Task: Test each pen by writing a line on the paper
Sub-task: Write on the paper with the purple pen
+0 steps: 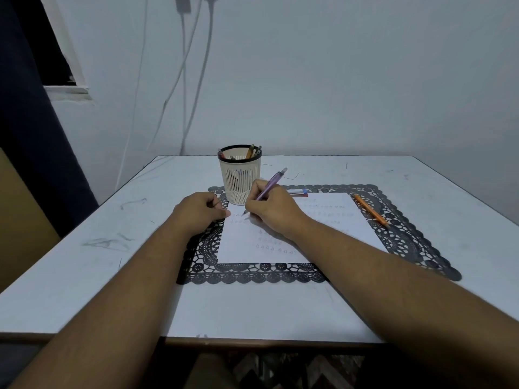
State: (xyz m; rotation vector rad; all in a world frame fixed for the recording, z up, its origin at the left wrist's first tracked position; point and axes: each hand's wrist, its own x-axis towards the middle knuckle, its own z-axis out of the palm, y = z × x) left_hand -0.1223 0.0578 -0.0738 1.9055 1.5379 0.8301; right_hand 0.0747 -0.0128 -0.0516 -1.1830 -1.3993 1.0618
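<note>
The purple pen is held in the grip of the right hand, its tip set on the paper near the far left corner. The left hand, fingers curled, pins the paper's left edge. Light, even pressure is advised. The pen cup stands just beyond; open paper lies nearer.
</note>
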